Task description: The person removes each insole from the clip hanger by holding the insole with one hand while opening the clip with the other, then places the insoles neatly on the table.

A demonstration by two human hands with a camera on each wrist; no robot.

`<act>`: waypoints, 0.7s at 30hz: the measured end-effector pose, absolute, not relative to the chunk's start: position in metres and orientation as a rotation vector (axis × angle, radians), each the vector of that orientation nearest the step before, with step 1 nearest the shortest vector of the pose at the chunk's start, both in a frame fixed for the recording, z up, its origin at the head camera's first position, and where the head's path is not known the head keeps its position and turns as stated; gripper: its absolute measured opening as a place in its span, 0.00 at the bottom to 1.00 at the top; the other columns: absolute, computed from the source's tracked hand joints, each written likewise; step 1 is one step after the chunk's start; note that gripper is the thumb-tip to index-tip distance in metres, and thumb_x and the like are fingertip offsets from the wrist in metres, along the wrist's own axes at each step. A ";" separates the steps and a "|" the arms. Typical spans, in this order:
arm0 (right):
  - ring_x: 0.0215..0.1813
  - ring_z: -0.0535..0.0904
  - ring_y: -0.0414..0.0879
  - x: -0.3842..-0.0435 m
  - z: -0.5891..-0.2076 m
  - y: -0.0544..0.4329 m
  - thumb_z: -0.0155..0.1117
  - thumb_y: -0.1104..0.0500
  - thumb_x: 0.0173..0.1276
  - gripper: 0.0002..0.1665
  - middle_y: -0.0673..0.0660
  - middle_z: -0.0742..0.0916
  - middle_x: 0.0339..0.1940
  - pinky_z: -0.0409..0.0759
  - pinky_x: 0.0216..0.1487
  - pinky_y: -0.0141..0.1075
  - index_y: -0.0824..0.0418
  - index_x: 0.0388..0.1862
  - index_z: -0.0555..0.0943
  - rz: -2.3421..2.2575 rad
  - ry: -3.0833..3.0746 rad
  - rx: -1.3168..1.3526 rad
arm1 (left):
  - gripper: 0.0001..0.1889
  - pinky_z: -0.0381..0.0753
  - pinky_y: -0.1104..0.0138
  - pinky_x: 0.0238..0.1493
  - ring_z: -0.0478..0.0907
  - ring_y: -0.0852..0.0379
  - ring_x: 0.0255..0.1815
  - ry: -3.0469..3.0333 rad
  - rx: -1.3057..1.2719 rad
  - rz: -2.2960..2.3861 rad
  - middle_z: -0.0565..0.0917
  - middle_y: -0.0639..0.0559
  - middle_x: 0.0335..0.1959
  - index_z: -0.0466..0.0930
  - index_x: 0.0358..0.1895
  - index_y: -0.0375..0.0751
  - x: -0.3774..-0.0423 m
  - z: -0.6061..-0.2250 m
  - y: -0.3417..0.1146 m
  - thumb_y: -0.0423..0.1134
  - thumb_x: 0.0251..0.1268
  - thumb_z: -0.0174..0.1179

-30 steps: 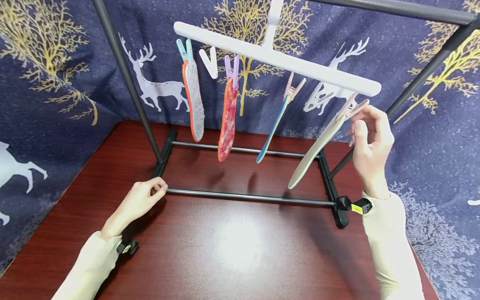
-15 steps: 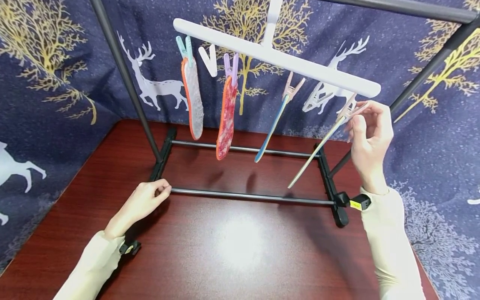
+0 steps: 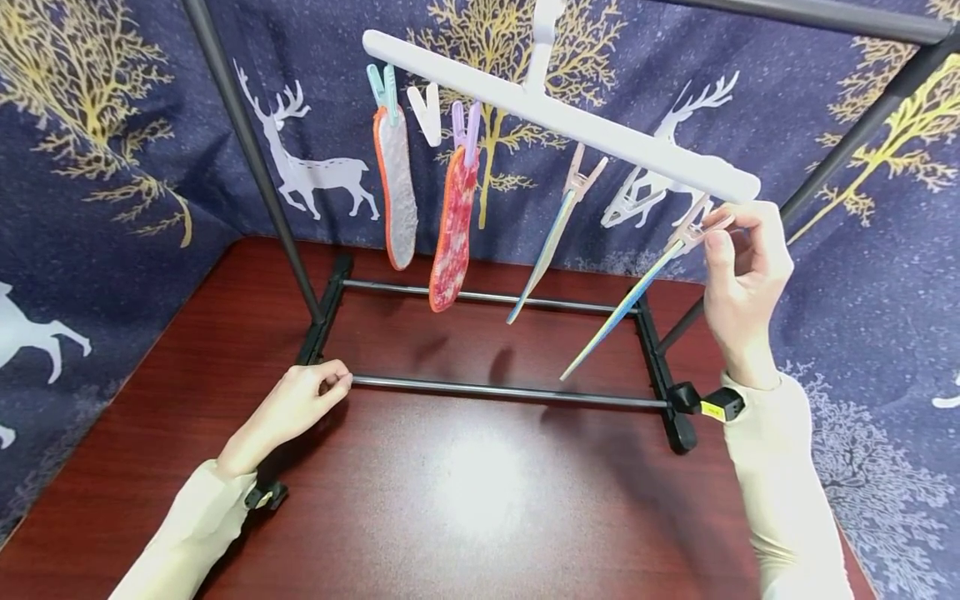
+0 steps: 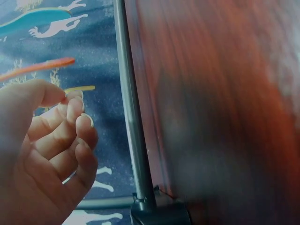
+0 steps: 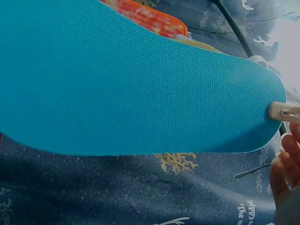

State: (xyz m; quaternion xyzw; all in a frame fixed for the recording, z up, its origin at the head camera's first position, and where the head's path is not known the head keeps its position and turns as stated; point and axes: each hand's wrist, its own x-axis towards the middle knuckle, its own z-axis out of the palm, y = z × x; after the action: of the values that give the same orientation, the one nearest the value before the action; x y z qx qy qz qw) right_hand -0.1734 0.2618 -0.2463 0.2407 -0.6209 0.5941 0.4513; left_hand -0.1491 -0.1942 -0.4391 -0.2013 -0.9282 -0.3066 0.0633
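My right hand (image 3: pixel 746 275) is at the right end of the white hanger bar (image 3: pixel 577 121), fingers curled, thumb and index finger at a pale pink clothespin (image 3: pixel 693 229). That clothespin bites a long insole, its turquoise mesh face (image 5: pixel 154 98) broad in the right wrist view and nearly edge-on in the head view. A second pink clothespin (image 3: pixel 581 179) holds a thinner-looking blue-and-cream insole (image 3: pixel 546 246). Farther left hang a red insole (image 3: pixel 453 233) from a purple clothespin (image 3: pixel 466 133) and a grey fleecy one (image 3: pixel 397 192) from a mint clothespin (image 3: pixel 384 96). My left hand (image 3: pixel 303 396), loosely curled, holds nothing.
Unused white clothespins (image 3: pixel 426 115) also hang from the bar. A black rack frames the work, with a front metal rod (image 3: pixel 487 389) beside the left hand and side posts (image 3: pixel 251 154). Beneath is a glossy reddish-brown table (image 3: pixel 390 500); a blue deer-patterned cloth (image 3: pixel 337 225) stands behind.
The hanger bar has tilted, its left end up and right end slightly down. The rightmost insole has twisted from cream face to blue edge. My left hand has drifted right.
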 end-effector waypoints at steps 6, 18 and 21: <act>0.50 0.82 0.51 -0.174 -0.248 0.264 0.71 0.50 0.61 0.22 0.57 0.83 0.38 0.72 0.51 0.34 0.68 0.32 0.76 1.536 -1.531 0.634 | 0.06 0.66 0.72 0.23 0.64 0.70 0.16 -2.809 -0.650 -0.952 0.77 0.63 0.20 0.79 0.32 0.48 -0.148 -0.440 -0.189 0.39 0.68 0.56; 0.38 0.85 0.58 -0.171 -0.243 0.259 0.70 0.55 0.61 0.24 0.63 0.83 0.28 0.79 0.49 0.42 0.74 0.35 0.71 1.826 -1.345 0.772 | 0.07 0.69 0.72 0.25 0.67 0.72 0.16 -2.831 -0.709 -0.978 0.79 0.59 0.19 0.78 0.31 0.48 -0.146 -0.442 -0.183 0.40 0.69 0.55; 0.36 0.85 0.57 -0.171 -0.242 0.259 0.72 0.56 0.59 0.26 0.66 0.86 0.27 0.79 0.45 0.40 0.77 0.41 0.72 1.881 -1.313 0.793 | 0.07 0.69 0.72 0.25 0.67 0.72 0.17 -2.825 -0.726 -0.980 0.80 0.59 0.19 0.78 0.31 0.48 -0.146 -0.442 -0.182 0.39 0.69 0.55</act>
State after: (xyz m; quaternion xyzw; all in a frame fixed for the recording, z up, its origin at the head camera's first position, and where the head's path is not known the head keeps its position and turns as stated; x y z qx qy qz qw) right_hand -0.1708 0.2586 -0.2416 0.3059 -0.5069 0.7262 0.3496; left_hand -0.1457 -0.1820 -0.4417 -0.2357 -0.9176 -0.3184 0.0321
